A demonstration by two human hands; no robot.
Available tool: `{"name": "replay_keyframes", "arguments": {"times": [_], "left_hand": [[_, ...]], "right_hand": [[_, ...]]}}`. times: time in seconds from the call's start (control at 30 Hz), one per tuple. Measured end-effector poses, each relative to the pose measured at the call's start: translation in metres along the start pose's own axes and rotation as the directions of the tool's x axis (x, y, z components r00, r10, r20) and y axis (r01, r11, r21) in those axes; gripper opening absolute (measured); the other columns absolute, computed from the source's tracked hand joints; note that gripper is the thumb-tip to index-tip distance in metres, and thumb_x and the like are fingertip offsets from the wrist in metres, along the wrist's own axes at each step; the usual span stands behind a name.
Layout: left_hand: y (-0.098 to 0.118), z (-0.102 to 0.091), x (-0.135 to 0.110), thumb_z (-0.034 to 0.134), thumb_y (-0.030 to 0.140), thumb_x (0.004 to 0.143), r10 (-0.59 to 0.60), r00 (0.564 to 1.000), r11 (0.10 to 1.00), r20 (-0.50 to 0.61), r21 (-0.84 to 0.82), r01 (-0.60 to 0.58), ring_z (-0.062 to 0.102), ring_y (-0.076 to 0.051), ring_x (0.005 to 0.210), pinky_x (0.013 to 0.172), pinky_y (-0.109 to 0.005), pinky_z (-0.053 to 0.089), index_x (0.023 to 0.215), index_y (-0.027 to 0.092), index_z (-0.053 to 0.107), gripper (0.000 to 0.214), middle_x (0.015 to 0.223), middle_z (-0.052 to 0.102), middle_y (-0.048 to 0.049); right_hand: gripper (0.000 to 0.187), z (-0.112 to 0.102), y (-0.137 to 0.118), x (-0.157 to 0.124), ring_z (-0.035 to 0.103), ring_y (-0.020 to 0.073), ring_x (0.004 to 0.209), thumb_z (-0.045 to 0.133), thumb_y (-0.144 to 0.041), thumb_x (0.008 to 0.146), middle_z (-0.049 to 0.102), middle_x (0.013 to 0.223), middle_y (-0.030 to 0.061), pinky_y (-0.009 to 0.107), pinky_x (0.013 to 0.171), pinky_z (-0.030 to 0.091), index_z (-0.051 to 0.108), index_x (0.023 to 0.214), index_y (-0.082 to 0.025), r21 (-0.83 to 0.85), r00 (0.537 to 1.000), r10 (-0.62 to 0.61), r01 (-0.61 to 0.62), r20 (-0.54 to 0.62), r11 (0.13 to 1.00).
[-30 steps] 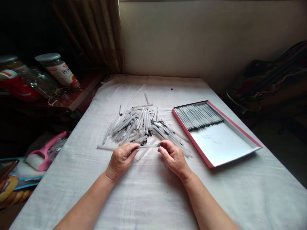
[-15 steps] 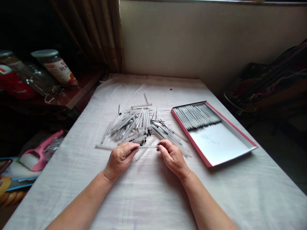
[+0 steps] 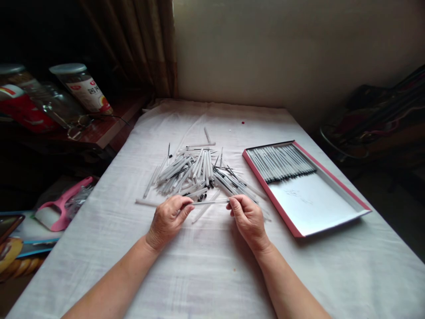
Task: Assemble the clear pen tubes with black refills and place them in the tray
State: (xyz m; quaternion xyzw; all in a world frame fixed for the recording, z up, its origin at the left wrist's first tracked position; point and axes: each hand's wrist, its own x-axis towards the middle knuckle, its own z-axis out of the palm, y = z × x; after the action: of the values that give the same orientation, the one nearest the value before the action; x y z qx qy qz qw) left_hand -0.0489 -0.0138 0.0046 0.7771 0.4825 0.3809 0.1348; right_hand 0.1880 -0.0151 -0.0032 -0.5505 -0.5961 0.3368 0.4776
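Whitish plastic, lower middle of the frame: pinching with left hand, holding a slim pen tube nearly level, pinching near its right end with right hand. Probably handling as light, stiff, somewhat slippery; calling for fingertip holds near both ends. Compared with half a second ago, spreading wider, baring more tube between.

Pen barrels look like translucent plastic, smooth, slightly frosted. End plugs: black plastic. Box tray looks like cardboard, smooth white paper inside. Worktop cover: matt woven cloth, lightly creased. Curtain: matt cloth. Wall matt, smooth. Side shelf looks like glossy reddish wood. Labelled jar is clear, shiny; glass or plastic, can't tell. Pink handle: smooth plastic.
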Motion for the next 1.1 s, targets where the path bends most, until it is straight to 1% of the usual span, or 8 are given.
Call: {"name": "replay_keyframes", "arguments": {"times": [0.13,0.33,0.47,0.6,0.7,0.77,0.97,1.1], "left_hand": [[0.000,-0.001,0.001,0.057,0.029,0.091,-0.016,1.000,1.000,-0.014,-0.023,0.016,0.062,-0.013,0.067,0.068,-0.024,0.051,0.092,0.020,0.064,0.012,0.080,0.068,-0.0026],[0.003,0.002,0.001,0.057,0.030,0.090,-0.010,1.000,0.999,0.008,-0.040,0.010,0.061,-0.013,0.067,0.068,-0.025,0.052,0.092,0.020,0.063,0.012,0.079,0.067,-0.0022],[-0.002,-0.005,0.009,0.056,0.030,0.091,0.028,0.999,0.999,0.044,-0.027,-0.027,0.063,-0.013,0.069,0.068,-0.024,0.052,0.097,0.019,0.065,0.015,0.081,0.068,-0.0029],[-0.024,-0.023,0.035,0.051,0.024,0.092,0.048,0.999,0.982,-0.005,0.182,-0.046,0.065,-0.017,0.083,0.077,-0.027,0.052,0.101,0.021,0.069,0.021,0.093,0.070,-0.0050],[-0.042,-0.032,0.060,0.051,0.015,0.086,0.075,0.992,0.893,0.104,0.436,-0.113,0.064,-0.019,0.088,0.075,-0.028,0.051,0.098,0.026,0.074,0.028,0.100,0.069,-0.0051],[-0.050,-0.034,0.073,0.054,0.013,0.083,0.074,0.976,0.828,0.207,0.533,-0.176,0.063,-0.021,0.088,0.074,-0.030,0.050,0.095,0.028,0.075,0.029,0.102,0.068,-0.0054],[-0.052,-0.031,0.096,0.061,0.014,0.079,0.089,0.924,0.761,0.373,0.573,-0.305,0.060,-0.025,0.101,0.083,-0.035,0.048,0.087,0.030,0.076,0.022,0.113,0.066,-0.0064],[-0.049,-0.031,0.102,0.063,0.016,0.080,0.132,0.870,0.698,0.474,0.579,-0.422,0.060,-0.026,0.107,0.087,-0.037,0.047,0.082,0.025,0.073,0.014,0.118,0.065,-0.0086]], "right_hand": [[0.029,0.002,-0.001,0.001,0.054,0.0116,0.049,0.052,-0.043,0.091,0.063,0.062,0.0010,0.023,0.052,0.046,0.058,0.074,-0.020,0.041,0.999,0.043,-0.044,0.013,0.998],[0.030,0.005,0.006,0.000,0.056,0.0128,0.057,0.062,-0.042,0.084,0.065,0.073,0.0019,0.024,0.055,0.047,0.063,0.101,-0.018,0.088,0.992,0.036,-0.047,0.121,0.995],[0.025,0.004,0.005,0.001,0.057,0.0143,0.061,0.063,-0.042,0.082,0.065,0.074,0.0033,0.025,0.059,0.047,0.066,0.087,-0.018,0.052,0.989,0.019,-0.027,0.149,0.998],[0.023,0.003,0.001,0.004,0.054,0.0141,0.057,0.060,-0.041,0.082,0.063,0.068,0.0022,0.025,0.055,0.045,0.065,0.081,-0.018,0.017,0.993,0.024,-0.026,0.118,1.000],[0.022,0.004,0.000,0.003,0.054,0.0140,0.057,0.060,-0.040,0.083,0.064,0.069,0.0021,0.025,0.056,0.044,0.065,0.083,-0.018,-0.015,0.992,0.013,-0.011,0.129,1.000],[0.021,0.004,0.001,0.003,0.055,0.0142,0.058,0.060,-0.039,0.083,0.064,0.069,0.0023,0.025,0.056,0.044,0.065,0.083,-0.018,-0.021,0.990,0.003,0.000,0.139,1.000],[0.021,0.003,0.000,0.002,0.057,0.0151,0.060,0.060,-0.038,0.083,0.066,0.072,0.0035,0.026,0.058,0.045,0.065,0.085,-0.018,-0.024,0.989,-0.004,0.007,0.148,1.000],[0.021,0.002,-0.001,0.003,0.056,0.0143,0.057,0.060,-0.038,0.081,0.065,0.069,0.0030,0.026,0.056,0.044,0.064,0.084,-0.018,0.017,0.989,0.041,-0.043,0.141,0.999]]}}
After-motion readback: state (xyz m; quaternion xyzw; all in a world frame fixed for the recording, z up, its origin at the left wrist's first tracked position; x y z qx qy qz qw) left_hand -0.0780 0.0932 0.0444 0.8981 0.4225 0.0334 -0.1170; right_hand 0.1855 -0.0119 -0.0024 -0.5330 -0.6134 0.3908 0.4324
